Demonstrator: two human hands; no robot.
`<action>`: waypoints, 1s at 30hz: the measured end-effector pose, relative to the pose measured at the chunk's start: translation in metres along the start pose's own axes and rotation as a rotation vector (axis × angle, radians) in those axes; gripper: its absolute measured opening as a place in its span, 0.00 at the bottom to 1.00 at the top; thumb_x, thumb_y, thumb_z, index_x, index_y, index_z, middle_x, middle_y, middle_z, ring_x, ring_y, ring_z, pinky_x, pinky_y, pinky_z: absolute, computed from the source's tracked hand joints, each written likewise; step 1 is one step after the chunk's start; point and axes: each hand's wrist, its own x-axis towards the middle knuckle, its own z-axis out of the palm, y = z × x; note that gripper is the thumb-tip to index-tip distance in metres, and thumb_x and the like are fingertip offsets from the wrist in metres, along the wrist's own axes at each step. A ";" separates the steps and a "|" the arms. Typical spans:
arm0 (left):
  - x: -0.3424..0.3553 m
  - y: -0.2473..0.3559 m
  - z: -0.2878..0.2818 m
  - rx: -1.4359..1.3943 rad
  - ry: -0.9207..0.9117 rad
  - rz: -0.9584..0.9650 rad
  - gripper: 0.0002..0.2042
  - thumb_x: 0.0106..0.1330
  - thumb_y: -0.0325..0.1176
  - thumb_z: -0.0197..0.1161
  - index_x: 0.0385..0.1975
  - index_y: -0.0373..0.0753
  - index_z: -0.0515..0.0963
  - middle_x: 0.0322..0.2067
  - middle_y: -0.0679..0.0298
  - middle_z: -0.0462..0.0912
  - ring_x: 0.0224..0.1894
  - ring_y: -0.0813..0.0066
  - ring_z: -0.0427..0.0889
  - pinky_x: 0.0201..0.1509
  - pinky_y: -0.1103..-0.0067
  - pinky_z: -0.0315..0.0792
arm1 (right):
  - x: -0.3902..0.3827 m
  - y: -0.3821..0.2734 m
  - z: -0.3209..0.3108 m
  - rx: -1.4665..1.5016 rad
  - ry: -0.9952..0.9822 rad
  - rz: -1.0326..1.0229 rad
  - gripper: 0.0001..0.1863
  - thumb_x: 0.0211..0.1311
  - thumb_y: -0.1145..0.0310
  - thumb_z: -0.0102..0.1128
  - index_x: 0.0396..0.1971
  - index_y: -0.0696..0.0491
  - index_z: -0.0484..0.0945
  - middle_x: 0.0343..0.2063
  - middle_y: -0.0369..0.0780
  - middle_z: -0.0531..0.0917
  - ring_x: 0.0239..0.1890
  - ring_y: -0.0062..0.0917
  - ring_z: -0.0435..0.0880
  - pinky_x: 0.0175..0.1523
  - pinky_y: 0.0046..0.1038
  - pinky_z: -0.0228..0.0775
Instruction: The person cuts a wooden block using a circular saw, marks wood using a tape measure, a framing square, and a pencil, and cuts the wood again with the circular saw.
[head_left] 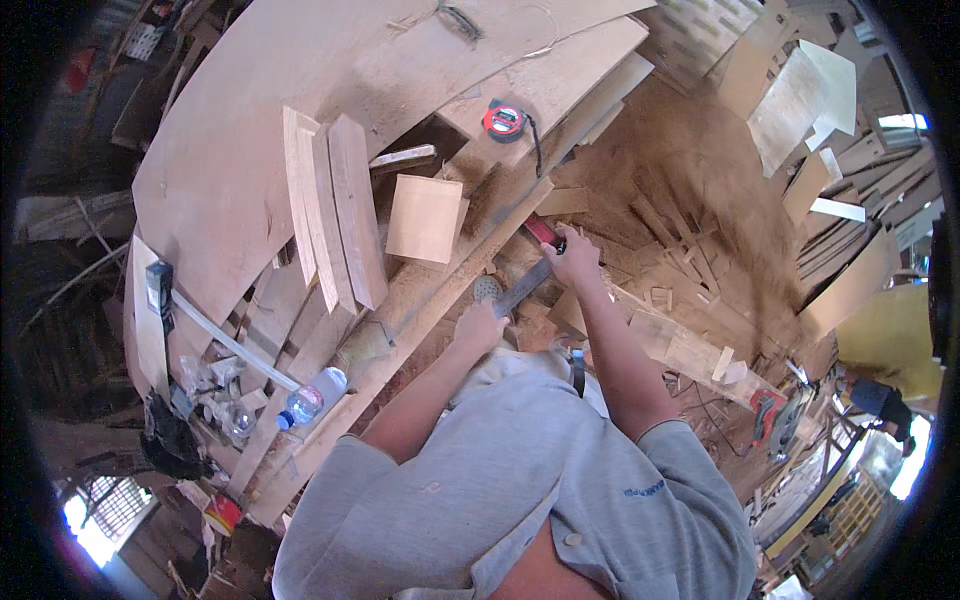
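Note:
In front of my chest I hold a flat, grey, blade-like tool (524, 289) slantwise, with a red part (543, 231) at its far right end. My right hand (574, 258) is closed round it beside the red part. At the near left end, my left hand (481, 325) is closed on the grey piece. What kind of tool it is, I cannot make out. A round grey disc (487, 289) shows just beyond my left hand. Past both hands runs the edge of a long wooden plank (420, 315).
Left on the bench lie curved wood pieces (345, 215), a square block (424, 218) and a water bottle (313, 398). A red tape measure (504, 121) rests at the far edge. Sawdust (690, 150) and offcuts cover the right side, near a red power saw (775, 422). Another person (880, 400) is far right.

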 end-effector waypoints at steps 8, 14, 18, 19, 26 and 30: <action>0.016 -0.013 -0.006 -0.300 -0.240 0.114 0.14 0.71 0.41 0.67 0.46 0.37 0.84 0.40 0.49 0.89 0.47 0.50 0.88 0.54 0.59 0.78 | 0.003 0.051 0.000 0.185 0.092 0.016 0.22 0.61 0.56 0.78 0.52 0.50 0.86 0.47 0.42 0.90 0.53 0.37 0.88 0.60 0.42 0.79; -0.011 0.051 -0.008 -0.630 -0.032 0.278 0.08 0.71 0.30 0.69 0.43 0.33 0.83 0.33 0.60 0.85 0.38 0.74 0.82 0.47 0.75 0.77 | -0.056 0.045 -0.083 1.597 0.181 0.238 0.17 0.68 0.66 0.76 0.51 0.57 0.84 0.44 0.36 0.89 0.44 0.20 0.87 0.52 0.27 0.80; -0.025 0.133 0.013 -0.817 -0.237 0.239 0.06 0.76 0.30 0.67 0.42 0.35 0.84 0.36 0.70 0.86 0.39 0.84 0.81 0.45 0.80 0.75 | -0.137 0.090 -0.077 1.372 0.139 0.153 0.13 0.75 0.67 0.69 0.52 0.55 0.82 0.40 0.34 0.87 0.42 0.18 0.85 0.49 0.24 0.79; -0.031 0.155 0.026 -0.841 -0.261 0.257 0.07 0.75 0.31 0.69 0.42 0.34 0.85 0.35 0.70 0.86 0.38 0.83 0.81 0.44 0.80 0.76 | -0.157 0.099 -0.075 1.380 0.173 0.182 0.13 0.75 0.67 0.69 0.52 0.55 0.82 0.40 0.34 0.87 0.42 0.18 0.85 0.49 0.24 0.79; -0.035 0.231 0.124 -0.506 -0.419 0.375 0.15 0.72 0.41 0.73 0.40 0.32 0.84 0.28 0.58 0.85 0.31 0.75 0.82 0.39 0.75 0.76 | -0.249 0.202 -0.045 1.392 0.488 0.563 0.13 0.81 0.63 0.61 0.53 0.55 0.83 0.35 0.36 0.88 0.39 0.15 0.85 0.44 0.25 0.78; -0.021 0.292 0.145 -0.286 0.181 0.577 0.15 0.73 0.39 0.69 0.50 0.35 0.81 0.49 0.50 0.85 0.54 0.51 0.82 0.59 0.61 0.74 | -0.287 0.244 -0.030 1.016 0.554 0.592 0.12 0.79 0.66 0.62 0.53 0.56 0.84 0.35 0.43 0.89 0.28 0.21 0.87 0.34 0.28 0.80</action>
